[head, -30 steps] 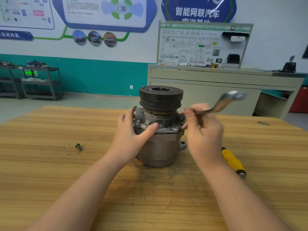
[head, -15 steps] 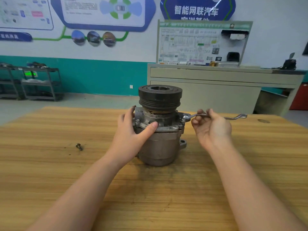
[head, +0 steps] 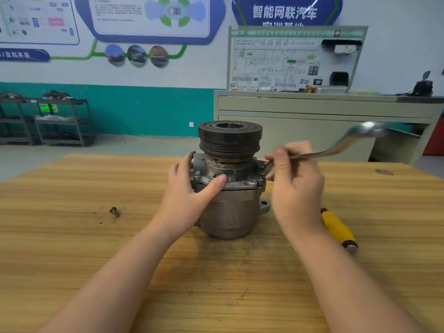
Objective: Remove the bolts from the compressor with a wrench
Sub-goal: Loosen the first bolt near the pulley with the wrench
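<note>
Compressor (head: 229, 186) upright on wooden table (head: 72, 248)

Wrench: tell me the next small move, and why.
Probably seat the wrench back on the bolt at the compressor flange's right edge. The right hand holds it tilted upward, its far end blurred, while the left hand steadies the body; one loose bolt already lies on the table.

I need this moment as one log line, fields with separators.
left hand: steadies compressor | right hand: holds wrench at right flange | loose bolt: on table
</note>
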